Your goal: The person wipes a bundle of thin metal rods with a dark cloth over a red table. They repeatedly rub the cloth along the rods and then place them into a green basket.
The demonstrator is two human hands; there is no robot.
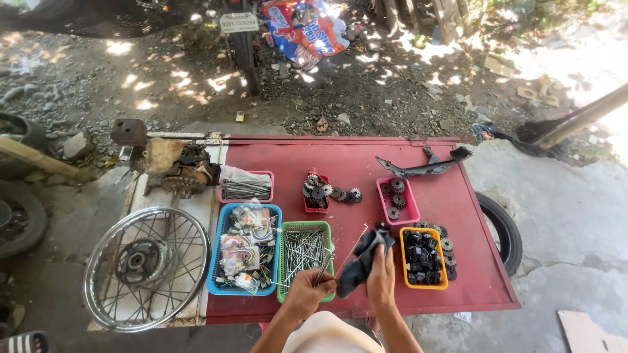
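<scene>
Both forearms are raised from the near edge over the red metal tabletop (366, 163). The left hand (306, 292) is curled shut around a small bundle of thin metal spokes (324, 267), gripped at the near ends so that the rods stick out past the fingers, up and to the right. The right hand (381, 276) is closed on a dark crumpled rag (362, 259), which is bunched above the fingers and lies against one long spoke (353, 247). Just beyond the left hand, a green plastic basket (303, 226) of loose spokes is seen; to its left, a blue plastic basket (214, 261) is filled with small clear packets with white and coloured inserts. To the right of the rag, a yellow tray (423, 284) of dark gears is set. Farther off, two pink trays are placed: one (245, 198) with bagged spokes, one (396, 219) with sprockets. At the far edge of the scene, a white rectangular plate (238, 23) is fixed on a motorcycle, beside a crumpled red-and-blue printed sheet (305, 27).
</scene>
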